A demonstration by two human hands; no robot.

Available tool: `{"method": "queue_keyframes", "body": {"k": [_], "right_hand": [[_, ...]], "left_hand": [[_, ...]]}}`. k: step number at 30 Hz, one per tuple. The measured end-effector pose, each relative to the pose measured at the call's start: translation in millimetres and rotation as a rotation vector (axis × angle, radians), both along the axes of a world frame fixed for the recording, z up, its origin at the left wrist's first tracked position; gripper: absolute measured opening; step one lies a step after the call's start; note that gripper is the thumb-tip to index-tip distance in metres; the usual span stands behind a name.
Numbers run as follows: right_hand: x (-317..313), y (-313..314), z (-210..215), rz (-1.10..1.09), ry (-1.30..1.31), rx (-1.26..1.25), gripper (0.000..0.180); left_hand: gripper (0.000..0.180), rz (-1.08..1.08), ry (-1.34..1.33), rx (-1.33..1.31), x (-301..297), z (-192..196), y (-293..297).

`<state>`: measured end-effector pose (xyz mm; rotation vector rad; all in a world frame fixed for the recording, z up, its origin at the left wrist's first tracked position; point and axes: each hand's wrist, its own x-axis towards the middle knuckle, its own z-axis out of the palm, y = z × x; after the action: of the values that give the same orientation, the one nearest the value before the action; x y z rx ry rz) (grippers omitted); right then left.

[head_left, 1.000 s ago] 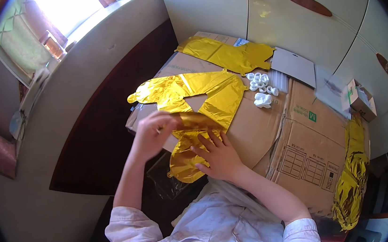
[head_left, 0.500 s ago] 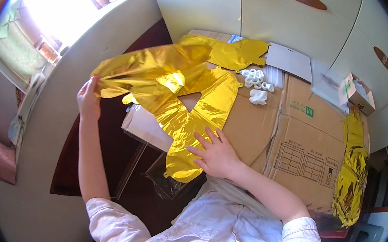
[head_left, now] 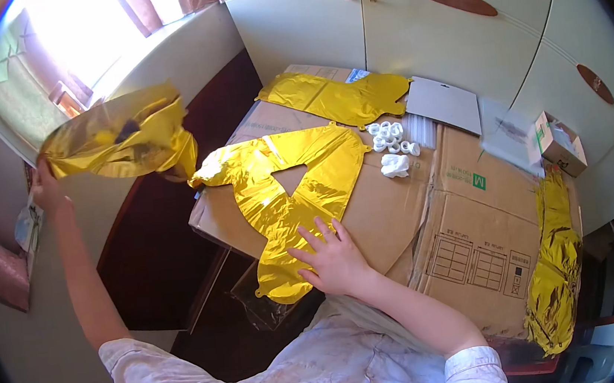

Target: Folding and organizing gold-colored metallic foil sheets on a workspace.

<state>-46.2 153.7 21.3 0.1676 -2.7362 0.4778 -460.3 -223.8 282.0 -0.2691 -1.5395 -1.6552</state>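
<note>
My left hand (head_left: 48, 189), raised at the far left, is closed on the edge of a gold foil balloon (head_left: 122, 140), which hangs creased in the air beside the window. Its lower end reaches the left tip of another flat gold foil balloon (head_left: 328, 174) with a triangular opening; whether the two are joined I cannot tell. That flat piece lies on the cardboard. My right hand (head_left: 335, 259) rests with spread fingers on its near part. A third gold foil balloon (head_left: 335, 99) lies flat behind it.
Flattened cardboard (head_left: 465, 197) covers the table. White tape-like rings (head_left: 387, 134), a crumpled white piece (head_left: 395, 166), clear straws (head_left: 420, 131) and a grey card (head_left: 444, 104) lie toward the back. A small box (head_left: 560, 142) and bunched gold foil (head_left: 554, 263) are at right.
My left hand has swung left and pulled the lifted foil off the flat balloon, uncovering more of the balloon behind. My right hand stays on the near part.
</note>
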Motion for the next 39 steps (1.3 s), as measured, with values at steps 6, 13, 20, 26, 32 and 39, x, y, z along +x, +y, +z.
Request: {"method": "queue_keyframes", "body": {"k": [6,13,20,26,32,39], "right_hand": [[0,-6,1,0.025,0.008,0.032,0.047],[-4,16,14,0.251,-0.324,-1.389,0.069],[108,85,67,0.217,-0.025,-2.113,0.080],[202,122,77,-0.263,0.085,-1.561,0.056],[281,198,10,-0.707,0.133,-1.147,0.046],[274,249,2,-0.871,0.054,-0.878,0.051]], "left_hand": [[0.032,0.509,0.381,-0.656,94,100,30],[0.022,-0.231,0.730,-1.150,319,41,193],[0.029,-1.024,1.360,-1.227,457,-95,290],[0.036,-1.278,1.396,-1.110,529,-169,328],[0.029,-1.638,1.042,-0.970,544,-174,355],[0.036,-1.356,0.388,-1.208,406,-189,380]]}}
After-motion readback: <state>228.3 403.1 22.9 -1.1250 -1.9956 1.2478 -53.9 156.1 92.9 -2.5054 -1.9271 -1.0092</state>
